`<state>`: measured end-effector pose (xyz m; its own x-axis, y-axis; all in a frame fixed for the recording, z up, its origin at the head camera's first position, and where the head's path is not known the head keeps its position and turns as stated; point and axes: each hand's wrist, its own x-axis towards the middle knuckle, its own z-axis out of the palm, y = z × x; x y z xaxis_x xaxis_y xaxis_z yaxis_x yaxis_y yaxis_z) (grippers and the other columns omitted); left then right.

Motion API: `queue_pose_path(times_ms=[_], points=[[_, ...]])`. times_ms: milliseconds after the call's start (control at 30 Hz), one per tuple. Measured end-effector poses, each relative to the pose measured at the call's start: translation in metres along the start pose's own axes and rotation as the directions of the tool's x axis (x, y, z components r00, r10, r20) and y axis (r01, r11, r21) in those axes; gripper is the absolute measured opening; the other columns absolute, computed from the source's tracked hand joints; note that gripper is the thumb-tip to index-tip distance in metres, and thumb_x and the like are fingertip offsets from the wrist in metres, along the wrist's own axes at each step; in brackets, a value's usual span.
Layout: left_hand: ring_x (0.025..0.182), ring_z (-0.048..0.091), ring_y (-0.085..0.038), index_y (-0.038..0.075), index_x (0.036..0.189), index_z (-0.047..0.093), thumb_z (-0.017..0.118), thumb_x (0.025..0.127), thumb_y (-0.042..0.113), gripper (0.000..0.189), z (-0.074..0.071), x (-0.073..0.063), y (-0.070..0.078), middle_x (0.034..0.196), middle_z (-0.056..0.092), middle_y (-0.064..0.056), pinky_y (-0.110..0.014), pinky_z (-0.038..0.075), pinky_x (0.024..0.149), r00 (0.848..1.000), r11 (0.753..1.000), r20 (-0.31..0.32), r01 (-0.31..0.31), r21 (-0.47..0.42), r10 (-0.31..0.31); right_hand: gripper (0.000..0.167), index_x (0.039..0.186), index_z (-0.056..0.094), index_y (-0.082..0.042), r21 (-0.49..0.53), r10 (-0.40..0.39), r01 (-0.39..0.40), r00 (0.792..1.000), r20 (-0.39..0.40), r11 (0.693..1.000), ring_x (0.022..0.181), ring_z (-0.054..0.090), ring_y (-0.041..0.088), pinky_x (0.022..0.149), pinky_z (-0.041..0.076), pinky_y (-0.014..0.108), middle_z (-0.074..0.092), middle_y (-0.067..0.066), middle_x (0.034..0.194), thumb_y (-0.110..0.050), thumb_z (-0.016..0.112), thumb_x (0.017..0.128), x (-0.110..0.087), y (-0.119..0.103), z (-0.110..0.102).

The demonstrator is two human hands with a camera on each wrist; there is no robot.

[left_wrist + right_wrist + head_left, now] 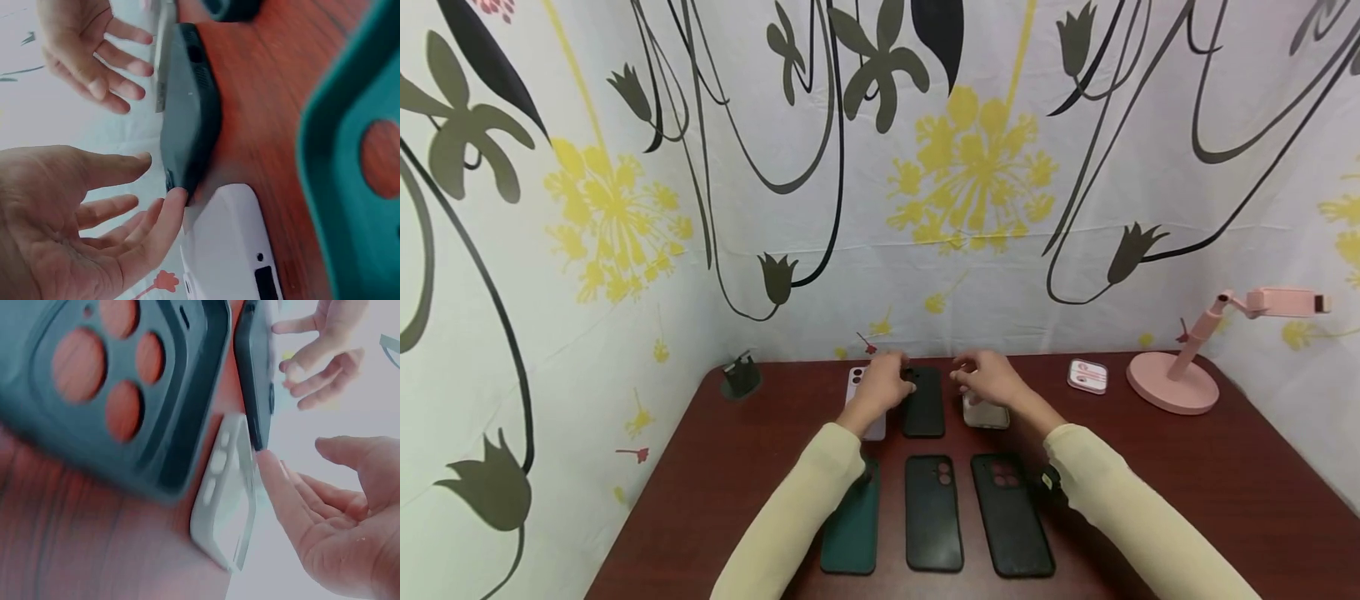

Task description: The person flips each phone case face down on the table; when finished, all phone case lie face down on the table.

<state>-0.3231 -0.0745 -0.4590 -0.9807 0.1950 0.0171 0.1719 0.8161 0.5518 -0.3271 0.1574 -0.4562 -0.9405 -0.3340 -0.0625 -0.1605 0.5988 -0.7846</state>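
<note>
In the head view my left hand (883, 387) reaches over the lilac phone case (877, 427), its fingers loosely bent beside the black phone case (925, 408) in the back row. In the left wrist view a fingertip meets the end of that black case (190, 112). My right hand (992, 382) is above the pale grey phone case (987, 415). The right wrist view shows its index finger pointing toward the gap between the pale case (219, 494) and the black case (256, 375). Neither hand grips anything.
Nearer me lie a green case (852, 525), a black case (933, 512) and another black case (1013, 517) with a large camera cutout. At the back right stand a pink stand (1176, 383) and a small white square item (1087, 376); a dark object (742, 377) is back left.
</note>
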Motion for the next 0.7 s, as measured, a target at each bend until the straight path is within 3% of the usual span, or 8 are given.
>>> queue_pose_path(times_ms=[67, 133, 200, 333, 533, 633, 700], points=[[0.098, 0.073, -0.033, 0.005, 0.148, 0.057, 0.078, 0.097, 0.016, 0.056, -0.002, 0.001, 0.001, 0.148, 0.057, -0.021, -0.043, 0.064, 0.079, 1.0, 0.995, 0.01, 0.002, -0.099, -0.002, 0.044, 0.146, 0.057, 0.004, 0.002, -0.009, 0.009, 0.999, -0.035, 1.0, 0.099, 0.076, 0.034, 0.069, 0.068, 0.04, 0.07, 0.028, 0.129, -0.02, 0.06, 0.109, -0.003, 0.004, -0.007], [0.094, 0.074, -0.032, 0.005, 0.152, 0.053, 0.077, 0.098, 0.013, 0.06, -0.004, 0.002, 0.001, 0.15, 0.056, -0.023, -0.04, 0.065, 0.071, 0.999, 0.97, 0.032, 0.009, -0.244, -0.001, 0.042, 0.144, 0.058, 0.003, -0.01, -0.011, 0.01, 0.997, -0.076, 1.0, 0.101, 0.075, 0.036, 0.07, 0.068, 0.043, 0.071, 0.028, 0.127, -0.02, 0.06, 0.109, -0.005, 0.008, -0.014], [0.103, 0.075, -0.032, 0.005, 0.155, 0.048, 0.076, 0.099, 0.011, 0.063, -0.004, 0.003, 0.002, 0.151, 0.055, -0.025, -0.039, 0.067, 0.071, 0.997, 0.919, 0.071, 0.018, -0.394, 0.011, 0.041, 0.143, 0.059, 0.002, -0.024, -0.011, 0.008, 0.995, -0.104, 1.0, 0.104, 0.075, 0.038, 0.071, 0.068, 0.044, 0.071, 0.028, 0.127, -0.021, 0.06, 0.109, -0.007, 0.014, -0.021], [0.127, 0.066, -0.039, 0.005, 0.158, 0.043, 0.073, 0.101, 0.01, 0.065, -0.001, 0.005, 0.007, 0.155, 0.05, -0.027, -0.045, 0.067, 0.087, 0.986, 0.798, 0.157, 0.047, -0.601, 0.061, 0.041, 0.142, 0.06, 0.002, -0.048, -0.004, -0.002, 0.992, -0.13, 0.999, 0.106, 0.073, 0.04, 0.076, 0.068, 0.047, 0.071, 0.027, 0.128, -0.023, 0.059, 0.109, -0.012, 0.024, -0.032], [0.139, 0.057, -0.044, 0.002, 0.162, 0.034, 0.066, 0.107, 0.022, 0.067, 0.011, 0.01, 0.022, 0.159, 0.045, -0.025, -0.051, 0.064, 0.098, 0.956, 0.654, 0.274, 0.141, -0.743, 0.104, 0.041, 0.137, 0.06, 0.006, -0.08, 0.019, -0.033, 0.985, -0.169, 0.996, 0.095, 0.076, 0.039, 0.075, 0.068, 0.044, 0.07, 0.029, 0.127, -0.023, 0.061, 0.107, -0.019, 0.035, -0.04], [0.144, 0.054, -0.042, 0.002, 0.161, 0.034, 0.063, 0.108, 0.029, 0.066, 0.017, 0.012, 0.029, 0.157, 0.047, -0.023, -0.049, 0.065, 0.097, 0.95, 0.613, 0.301, 0.186, -0.768, 0.088, 0.047, 0.14, 0.054, 0.006, -0.041, 0.081, -0.088, 0.986, -0.143, 0.995, 0.104, 0.073, 0.04, 0.075, 0.068, 0.042, 0.064, 0.031, 0.136, -0.027, 0.06, 0.108, -0.023, 0.04, -0.04], [0.144, 0.054, -0.042, 0.002, 0.16, 0.035, 0.061, 0.109, 0.032, 0.065, 0.02, 0.013, 0.033, 0.159, 0.046, -0.022, -0.048, 0.065, 0.097, 0.948, 0.609, 0.309, 0.202, -0.767, 0.075, 0.052, 0.145, 0.049, 0.006, 0.007, 0.135, -0.135, 0.985, -0.11, 0.991, 0.116, 0.067, 0.042, 0.078, 0.068, 0.041, 0.057, 0.032, 0.144, -0.03, 0.059, 0.109, -0.025, 0.042, -0.04]])
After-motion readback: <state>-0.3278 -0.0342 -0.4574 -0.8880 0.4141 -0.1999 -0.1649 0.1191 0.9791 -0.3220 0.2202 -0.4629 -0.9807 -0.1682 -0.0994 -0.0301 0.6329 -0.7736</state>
